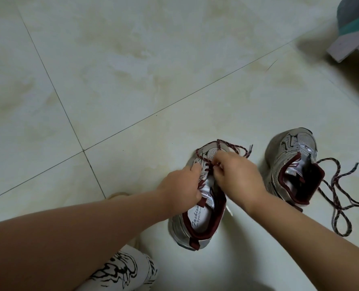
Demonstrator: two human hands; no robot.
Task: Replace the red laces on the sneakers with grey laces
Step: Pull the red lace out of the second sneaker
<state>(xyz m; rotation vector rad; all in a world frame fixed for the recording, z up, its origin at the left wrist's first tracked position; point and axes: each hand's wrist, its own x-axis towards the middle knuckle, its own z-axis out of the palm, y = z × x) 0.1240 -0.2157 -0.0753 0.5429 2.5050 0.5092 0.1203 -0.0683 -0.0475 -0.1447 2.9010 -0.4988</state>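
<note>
Both hands work over the near sneaker [197,219], which stands on the tiled floor [132,80] with its toe pointing away from the person. The left hand [181,185] is curled against the sneaker's left side near the eyelets, apparently steadying it; whether its fingers also pinch lace I cannot tell. The right hand [237,175] has its fingers curled tight around the red lace [222,144] just above the lower eyelets, with loose loops and a tip lying forward over the toe. The second sneaker [294,164] sits just to the right, its lace [340,198] already slack and trailing across the floor. No grey laces are in view. The step looks like unthreading the lower crossings. To do it well, loosen one crossing at a time, pull each run straight out along the line of its eyelet rather than sideways, and keep the left hand pinning the shoe so it does not skid or tip. Watch that the freed loops do not knot around the tip.
</note>
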